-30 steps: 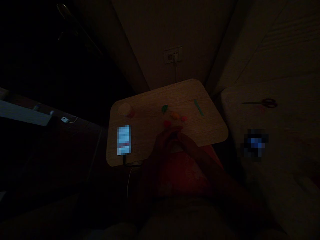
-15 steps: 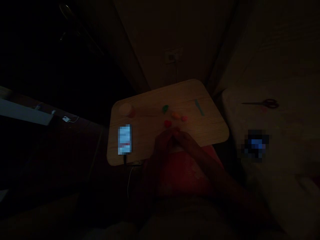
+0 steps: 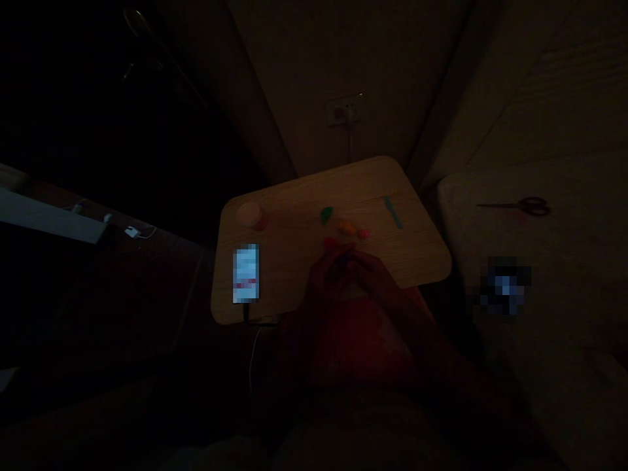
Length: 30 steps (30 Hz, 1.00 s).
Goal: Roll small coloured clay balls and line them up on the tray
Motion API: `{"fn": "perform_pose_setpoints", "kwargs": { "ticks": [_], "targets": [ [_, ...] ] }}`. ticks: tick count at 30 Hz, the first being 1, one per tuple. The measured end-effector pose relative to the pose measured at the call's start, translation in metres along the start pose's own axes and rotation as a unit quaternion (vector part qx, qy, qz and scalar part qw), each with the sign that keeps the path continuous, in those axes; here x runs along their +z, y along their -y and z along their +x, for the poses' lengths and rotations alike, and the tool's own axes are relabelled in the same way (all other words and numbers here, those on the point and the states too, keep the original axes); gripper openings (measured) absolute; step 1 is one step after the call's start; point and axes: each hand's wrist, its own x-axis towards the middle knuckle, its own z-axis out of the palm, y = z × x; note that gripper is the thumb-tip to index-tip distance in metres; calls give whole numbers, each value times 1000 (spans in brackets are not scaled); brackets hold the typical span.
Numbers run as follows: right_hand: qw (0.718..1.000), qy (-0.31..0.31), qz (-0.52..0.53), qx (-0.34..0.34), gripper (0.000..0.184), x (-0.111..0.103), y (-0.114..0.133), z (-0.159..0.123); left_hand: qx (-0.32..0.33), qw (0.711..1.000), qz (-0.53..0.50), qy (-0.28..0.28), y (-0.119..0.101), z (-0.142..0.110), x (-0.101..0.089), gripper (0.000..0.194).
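In dim light my left hand [image 3: 324, 269] and my right hand [image 3: 370, 268] meet over the near edge of a small wooden table [image 3: 294, 261]. Their fingers are curled in toward each other; what lies between them, if anything, is too dark to make out. A red lump [image 3: 330, 242] sits just beyond my left fingertips, partly covered by them. Farther off are an orange lump [image 3: 347, 227], a small pink lump [image 3: 364, 233] and a green piece [image 3: 326, 214], all looking like modelling clay. A flat blue-green strip [image 3: 394, 212], perhaps a plastic knife, lies at the right.
A lidded tub [image 3: 251, 216] stands at the table's left, with a lit phone [image 3: 246, 273] nearer and a cable at its lower end. Scissors [image 3: 515, 206] lie on a pale surface to the right. Behind the table is a wall socket [image 3: 344, 110].
My hands have shifted slightly forward and now overlap part of the red lump. The fingers have changed their bend a little. The lumps, tub and phone stay in place on the table.
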Motion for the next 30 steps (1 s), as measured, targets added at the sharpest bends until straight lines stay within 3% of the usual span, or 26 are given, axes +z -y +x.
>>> {"fn": "perform_pose_setpoints", "kwargs": {
  "ticks": [11, 15, 18, 25, 30],
  "targets": [
    [998, -29, 45, 33, 56, 5, -7, 0, -9, 999, -51, 15, -1, 5, -2, 55],
    [997, -16, 57, 51, 59, 6, -13, 1, -30, 993, -108, 41, -4, 6, 1, 66],
    [998, 15, 45, 44, 62, 6, -18, 0, -34, 991, -123, 30, -4, 6, 1, 61],
    [998, 64, 0, 4, 68, 11, -16, -4, -60, 996, -59, -20, -5, 3, -1, 39],
    [989, 86, -115, -26, 63, 15, -2, -3, -15, 998, 54, -42, -6, -3, -3, 41]
  ]
}}
